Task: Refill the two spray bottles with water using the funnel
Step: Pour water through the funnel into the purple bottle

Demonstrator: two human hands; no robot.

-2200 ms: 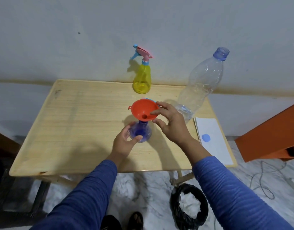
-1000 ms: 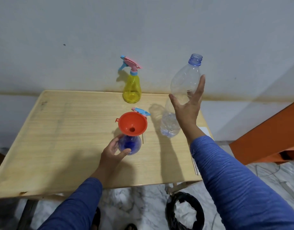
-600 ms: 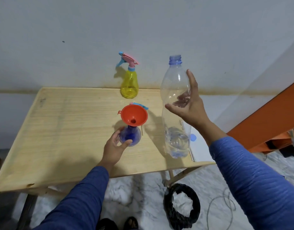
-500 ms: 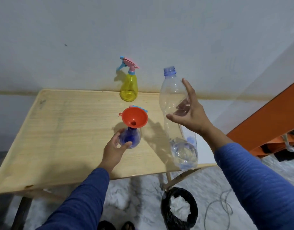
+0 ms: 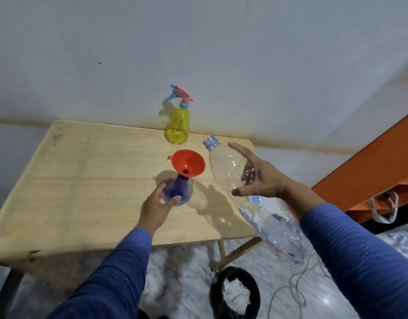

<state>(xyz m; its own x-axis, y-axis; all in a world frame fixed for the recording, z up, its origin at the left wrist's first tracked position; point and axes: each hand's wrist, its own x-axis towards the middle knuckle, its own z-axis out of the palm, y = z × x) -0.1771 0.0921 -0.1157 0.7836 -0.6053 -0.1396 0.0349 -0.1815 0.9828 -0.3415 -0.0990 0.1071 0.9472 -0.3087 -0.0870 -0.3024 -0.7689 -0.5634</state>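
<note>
Pour's about to start: right hand (image 5: 260, 180) fingers wrap the big clear plastic water bottle (image 5: 230, 171), mouth tipped toward 11 o'clock, just beside the orange plastic funnel (image 5: 189, 161). Left hand (image 5: 158, 203) fingers clamp the blue spray bottle (image 5: 178, 192) mid-desk (image 5: 83, 180). Next it needs more tilt, mouth over the funnel.

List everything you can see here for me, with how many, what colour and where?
table: one, light wood, against the wall
yellow spray bottle: one, pink-blue trigger, table's far edge
blue spray bottle: one, headless, mid-table
funnel: one, orange, in the blue bottle's neck
water bottle: one, clear, uncapped, tilted toward the funnel
bin bag: one, black, on the floor
left hand: holds the blue bottle
right hand: grips the water bottle
</note>
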